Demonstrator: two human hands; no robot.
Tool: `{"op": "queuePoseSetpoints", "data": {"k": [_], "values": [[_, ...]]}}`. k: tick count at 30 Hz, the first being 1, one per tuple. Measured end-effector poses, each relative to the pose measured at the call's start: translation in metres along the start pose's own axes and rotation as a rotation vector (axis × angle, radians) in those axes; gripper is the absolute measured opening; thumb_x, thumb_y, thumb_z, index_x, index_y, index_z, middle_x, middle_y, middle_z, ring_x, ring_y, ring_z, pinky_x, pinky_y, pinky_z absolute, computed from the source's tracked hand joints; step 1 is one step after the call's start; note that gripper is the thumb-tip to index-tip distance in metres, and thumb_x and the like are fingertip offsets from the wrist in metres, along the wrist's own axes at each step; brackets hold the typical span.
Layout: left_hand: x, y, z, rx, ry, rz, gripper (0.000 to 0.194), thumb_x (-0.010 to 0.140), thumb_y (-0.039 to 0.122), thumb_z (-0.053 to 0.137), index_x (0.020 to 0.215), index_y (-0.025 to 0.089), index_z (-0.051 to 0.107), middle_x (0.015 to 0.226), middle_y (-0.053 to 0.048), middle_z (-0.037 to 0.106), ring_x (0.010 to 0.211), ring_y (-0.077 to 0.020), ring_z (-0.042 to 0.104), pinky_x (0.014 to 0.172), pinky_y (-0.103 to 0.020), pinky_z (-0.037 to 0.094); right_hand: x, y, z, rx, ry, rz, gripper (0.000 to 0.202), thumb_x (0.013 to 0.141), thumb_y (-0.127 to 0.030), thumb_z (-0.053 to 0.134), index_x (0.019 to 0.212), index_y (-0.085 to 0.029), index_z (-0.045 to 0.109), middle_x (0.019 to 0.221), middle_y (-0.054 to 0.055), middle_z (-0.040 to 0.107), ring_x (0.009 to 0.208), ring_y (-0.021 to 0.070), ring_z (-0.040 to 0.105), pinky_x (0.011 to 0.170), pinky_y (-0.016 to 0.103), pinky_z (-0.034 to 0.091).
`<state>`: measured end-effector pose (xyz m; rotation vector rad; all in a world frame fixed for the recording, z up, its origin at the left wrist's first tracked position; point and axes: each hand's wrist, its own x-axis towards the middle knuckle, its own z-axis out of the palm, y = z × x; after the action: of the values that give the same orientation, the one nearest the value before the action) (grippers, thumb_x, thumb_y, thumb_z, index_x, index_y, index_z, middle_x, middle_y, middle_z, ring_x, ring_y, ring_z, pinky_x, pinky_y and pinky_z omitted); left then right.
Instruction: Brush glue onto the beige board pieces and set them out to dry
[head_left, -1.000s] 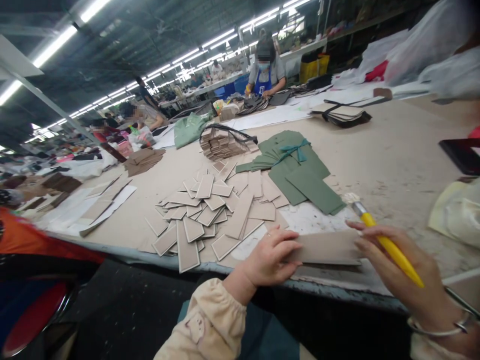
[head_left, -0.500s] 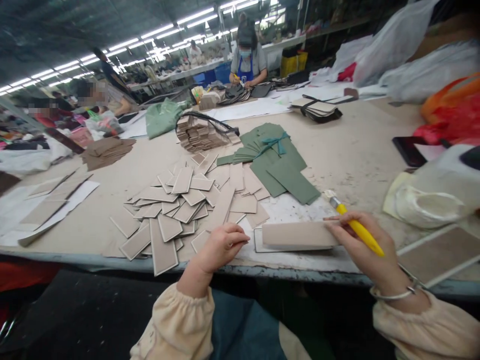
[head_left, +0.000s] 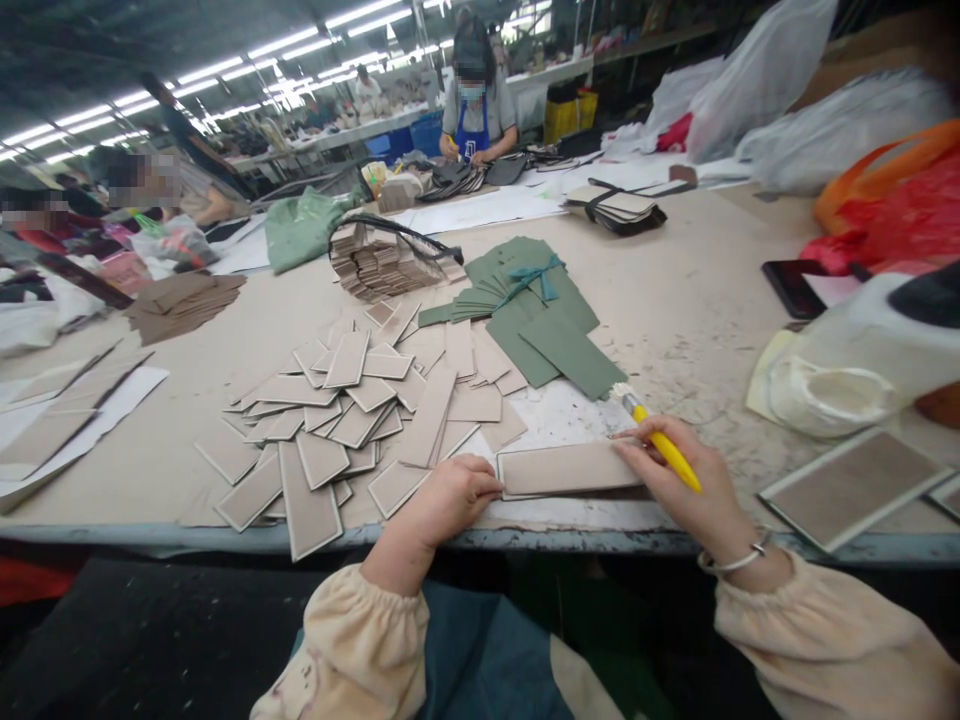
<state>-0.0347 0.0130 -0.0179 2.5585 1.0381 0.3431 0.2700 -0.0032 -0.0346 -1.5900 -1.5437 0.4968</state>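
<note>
A long beige strip with a pale border [head_left: 566,470] lies near the table's front edge. My left hand [head_left: 459,497] pinches its left end with fingers pressed together. At the strip's right end, my right hand [head_left: 679,475] has its fingertips on the top edge and also holds a yellow-handled brush [head_left: 671,455], bristles pointing up and left. Left of the strip lies a loose pile of beige bordered pieces [head_left: 322,410]. Green pieces tied with a teal band [head_left: 532,310] lie beyond the strip.
A white container with a round opening [head_left: 847,395] lies at the right, with a bordered panel [head_left: 855,485] before it. Behind are a banded beige stack [head_left: 390,260], a black phone [head_left: 793,288] and plastic bags [head_left: 885,130]. A person [head_left: 480,100] works across the table.
The beige strip has come down flat over the bordered piece beneath it. My left hand has moved right relative to the table, onto the strip's left end. The whole view has shifted.
</note>
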Motion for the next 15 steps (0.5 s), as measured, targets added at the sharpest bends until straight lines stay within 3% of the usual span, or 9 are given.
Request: {"op": "queuePoseSetpoints", "data": {"k": [6,10,15], "values": [[0.003,0.000,-0.002,0.000,-0.029,-0.025,0.020,0.088,0.017,0.054,0.090,0.021,0.074,0.086,-0.004,0.071,0.081,-0.0145,0.065,0.075,-0.023,0.050,0.004,0.007,0.003,-0.045,-0.033,-0.027,0.018,0.082,-0.040,0.063,0.089,-0.024,0.058,0.080,-0.001,0.067,0.065,0.0149,0.061,0.061,0.026,0.045],[0.002,0.001,-0.004,-0.004,-0.038,-0.020,0.024,0.088,0.017,0.050,0.089,0.022,0.074,0.085,-0.004,0.072,0.079,-0.0148,0.067,0.073,-0.022,0.052,0.002,-0.001,0.002,-0.006,-0.054,-0.064,0.012,0.084,-0.033,0.058,0.091,-0.023,0.057,0.083,0.000,0.065,0.073,0.0166,0.061,0.068,0.027,0.044],[-0.004,-0.029,0.015,0.002,0.091,0.111,0.023,0.087,0.034,0.052,0.081,0.032,0.073,0.082,0.002,0.072,0.070,-0.0148,0.069,0.063,-0.020,0.055,0.004,-0.008,0.002,0.025,-0.094,-0.072,0.009,0.084,-0.029,0.058,0.090,-0.023,0.057,0.080,-0.002,0.062,0.072,0.0150,0.059,0.069,0.025,0.043]]}}
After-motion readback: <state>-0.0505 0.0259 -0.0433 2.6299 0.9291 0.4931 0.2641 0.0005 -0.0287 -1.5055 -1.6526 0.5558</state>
